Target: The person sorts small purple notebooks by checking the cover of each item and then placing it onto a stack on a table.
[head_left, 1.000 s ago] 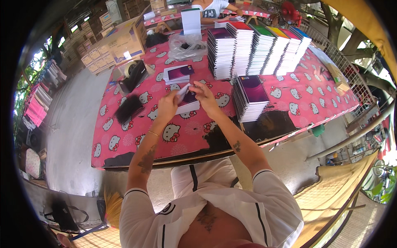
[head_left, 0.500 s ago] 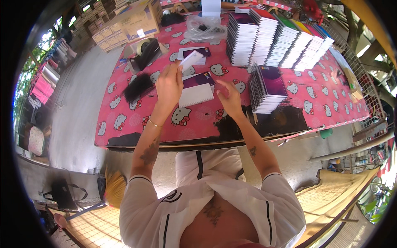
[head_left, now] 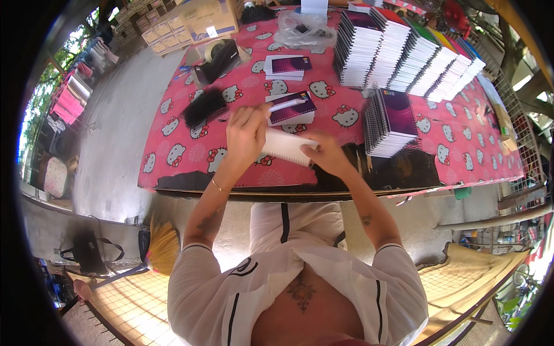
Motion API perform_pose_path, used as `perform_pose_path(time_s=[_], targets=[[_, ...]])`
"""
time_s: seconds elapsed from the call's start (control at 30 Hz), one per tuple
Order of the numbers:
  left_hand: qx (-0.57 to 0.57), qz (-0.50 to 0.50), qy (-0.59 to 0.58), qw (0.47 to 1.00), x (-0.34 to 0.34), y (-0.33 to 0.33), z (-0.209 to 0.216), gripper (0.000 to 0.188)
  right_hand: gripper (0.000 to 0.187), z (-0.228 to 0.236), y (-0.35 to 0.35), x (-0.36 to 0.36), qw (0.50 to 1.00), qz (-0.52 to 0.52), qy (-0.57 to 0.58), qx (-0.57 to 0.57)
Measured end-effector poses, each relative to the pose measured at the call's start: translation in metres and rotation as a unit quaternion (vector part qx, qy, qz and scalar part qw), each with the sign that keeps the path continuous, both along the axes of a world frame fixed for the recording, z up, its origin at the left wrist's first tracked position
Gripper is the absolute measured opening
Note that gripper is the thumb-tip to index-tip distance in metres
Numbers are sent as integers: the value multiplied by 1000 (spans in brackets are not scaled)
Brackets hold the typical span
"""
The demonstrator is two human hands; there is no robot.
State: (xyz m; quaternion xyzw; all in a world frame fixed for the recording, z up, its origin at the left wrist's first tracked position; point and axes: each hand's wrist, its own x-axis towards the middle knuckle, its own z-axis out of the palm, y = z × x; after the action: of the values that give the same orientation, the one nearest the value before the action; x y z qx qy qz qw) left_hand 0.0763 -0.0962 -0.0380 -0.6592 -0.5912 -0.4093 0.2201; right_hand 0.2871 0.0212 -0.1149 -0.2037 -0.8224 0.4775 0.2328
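My left hand is closed, and a narrow whitish strip sticks out from its fingers; its exact kind is unclear. My right hand pinches the right end of a white paper pad with a row of holes or coils along its near edge. The pad's left end lies against my left hand. Just beyond it, a purple notebook cover rests on white sheets. Farther back lies another purple cover on white paper.
Spiral notebooks with purple covers are stacked to the right. Tall notebook stacks stand behind. A tape dispenser, a black bristly bundle, a clear plastic bag and a cardboard box lie to the left and back.
My right hand has come in from the side and taken hold of the paper pad. My left hand has lowered toward it, tilting the whitish strip flatter. The head view has shifted slightly.
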Motion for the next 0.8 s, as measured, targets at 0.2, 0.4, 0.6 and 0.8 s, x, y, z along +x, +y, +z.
perform_pose_path(time_s=[0.2,0.4,0.6,0.8], targets=[[-52,-181,31,982,32,-21,-49,31,37,-22,17,17,828,44,197,-524],[-137,-129,-108,976,55,-22,-95,39,40,-38,4,22,816,-23,177,-550],[-224,-81,10,971,32,-12,-48,49,62,-15,-15,34,973,-149,164,62],[-135,-18,-169,976,40,-23,-75,59,59,-36,-33,3,957,-104,209,-172]])
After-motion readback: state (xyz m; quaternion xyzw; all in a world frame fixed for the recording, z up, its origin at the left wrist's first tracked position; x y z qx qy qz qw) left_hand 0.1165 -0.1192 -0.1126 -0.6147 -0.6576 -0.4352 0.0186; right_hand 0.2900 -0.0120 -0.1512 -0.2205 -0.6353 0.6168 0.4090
